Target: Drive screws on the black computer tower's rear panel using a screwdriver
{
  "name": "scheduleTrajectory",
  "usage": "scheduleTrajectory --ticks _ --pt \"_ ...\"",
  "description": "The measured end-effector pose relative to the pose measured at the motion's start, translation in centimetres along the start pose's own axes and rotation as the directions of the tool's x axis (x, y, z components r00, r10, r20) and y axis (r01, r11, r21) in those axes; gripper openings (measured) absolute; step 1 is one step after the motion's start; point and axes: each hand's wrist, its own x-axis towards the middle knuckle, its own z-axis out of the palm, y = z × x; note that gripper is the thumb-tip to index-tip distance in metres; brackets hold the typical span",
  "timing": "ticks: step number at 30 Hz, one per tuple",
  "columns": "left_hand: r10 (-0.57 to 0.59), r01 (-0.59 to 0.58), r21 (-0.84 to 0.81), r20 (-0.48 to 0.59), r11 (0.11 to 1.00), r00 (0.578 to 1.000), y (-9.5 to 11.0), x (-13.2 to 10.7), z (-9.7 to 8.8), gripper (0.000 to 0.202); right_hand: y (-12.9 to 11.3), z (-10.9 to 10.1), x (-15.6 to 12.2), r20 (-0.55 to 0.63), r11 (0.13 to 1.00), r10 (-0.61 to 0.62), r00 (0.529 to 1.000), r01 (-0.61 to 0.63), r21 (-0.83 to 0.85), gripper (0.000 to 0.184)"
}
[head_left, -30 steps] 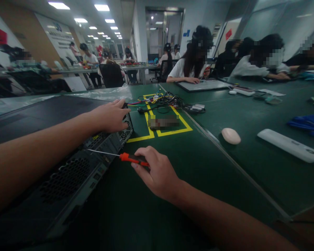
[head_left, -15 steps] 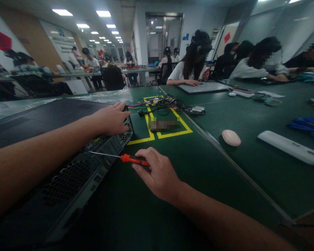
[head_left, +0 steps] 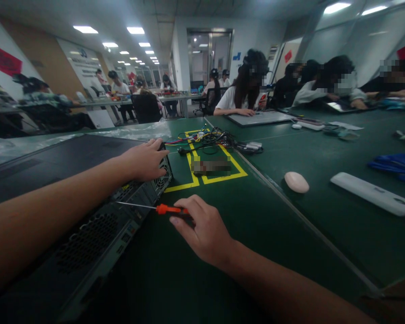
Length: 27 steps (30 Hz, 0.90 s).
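On the left of the green table lies a black computer case, its rear side with vents and ports facing me. My left hand rests with fingers stretched over the top edge of the case, near the round fan grille. Held in my right hand is a screwdriver with an orange and black handle. Its thin metal shaft points left, and the tip reaches the rear panel of the case below my left forearm. Whether the tip sits in a screw I cannot tell.
Beyond the case lies a tangle of cables by yellow tape markings. To the right are a pale computer mouse, a long white device and a blue cloth-like item. Across the table a person sits at a flat panel.
The view has tilted up slightly, so the table sits a little lower in the picture. Both hands and the screwdriver keep almost the same place against the case.
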Motion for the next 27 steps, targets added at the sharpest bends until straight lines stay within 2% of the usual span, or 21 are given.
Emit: scheduleTrajectory --ticks 11,16,27 --pt "0.001 -0.001 0.000 0.016 1.000 1.000 0.20 -0.12 -0.35 0.082 -0.63 0.00 0.08 0.059 0.997 0.069 0.996 -0.070 0.016 0.027" --pt "-0.010 0.010 0.004 0.019 1.000 1.000 0.19 -0.14 -0.28 0.081 -0.39 0.10 0.00 0.077 0.998 0.066 0.995 -0.066 0.002 0.017" --pt "-0.011 0.010 0.039 0.023 0.999 1.000 0.26 -0.19 -0.45 0.081 -0.47 -0.03 0.03 0.086 0.998 0.066 0.994 -0.066 0.003 0.015"
